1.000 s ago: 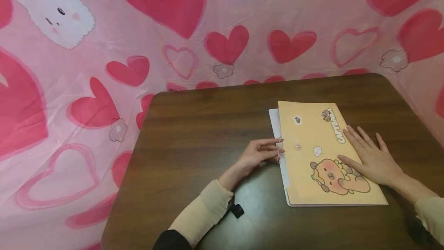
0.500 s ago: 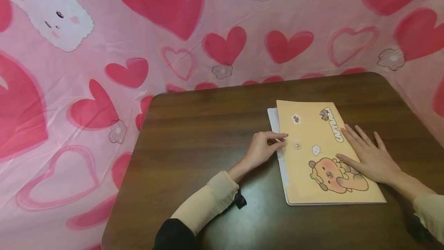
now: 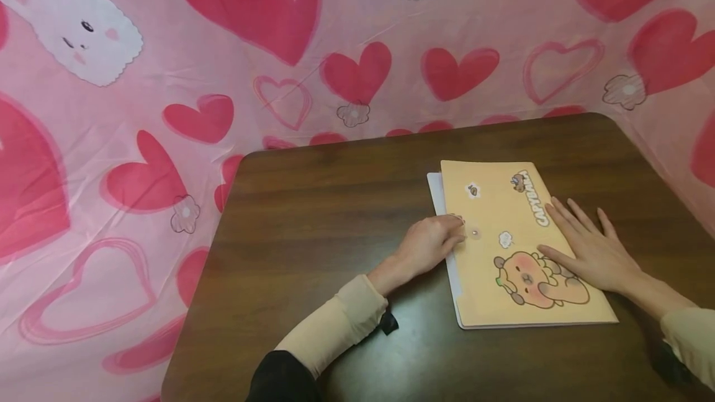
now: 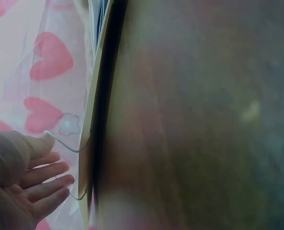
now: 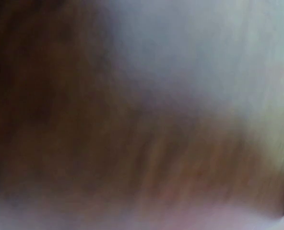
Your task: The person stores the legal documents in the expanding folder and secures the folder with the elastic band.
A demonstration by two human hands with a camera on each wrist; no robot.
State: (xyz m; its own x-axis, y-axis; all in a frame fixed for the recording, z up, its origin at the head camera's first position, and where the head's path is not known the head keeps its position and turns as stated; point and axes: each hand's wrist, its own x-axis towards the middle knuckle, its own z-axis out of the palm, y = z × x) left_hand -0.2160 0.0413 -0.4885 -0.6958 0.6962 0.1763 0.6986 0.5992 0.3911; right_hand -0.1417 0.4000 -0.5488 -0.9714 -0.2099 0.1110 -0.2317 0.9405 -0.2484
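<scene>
A yellow file folder (image 3: 486,278) with capybara drawings lies on the table toward the right in the head view. My left hand (image 3: 427,244) is at its left edge, pinching a thin white elastic cord (image 4: 65,144) between thumb and finger. In the left wrist view the cord runs from the folder's edge to the fingertips. A small round button (image 3: 475,232) sits on the cover just right of those fingertips. With fingers spread, my right hand (image 3: 598,256) rests on the folder's right side. The right wrist view is too blurred to show the hand's work.
The dark wooden table (image 3: 301,222) stretches left of the folder. Behind it hangs a pink cloth (image 3: 223,48) with hearts and rabbit faces. A white edge (image 3: 437,194) sticks out from under the cover on the left.
My left hand has drawn the elastic cord rightward from the folder's left edge over the cover, close to the button. The right hand stays on the folder.
</scene>
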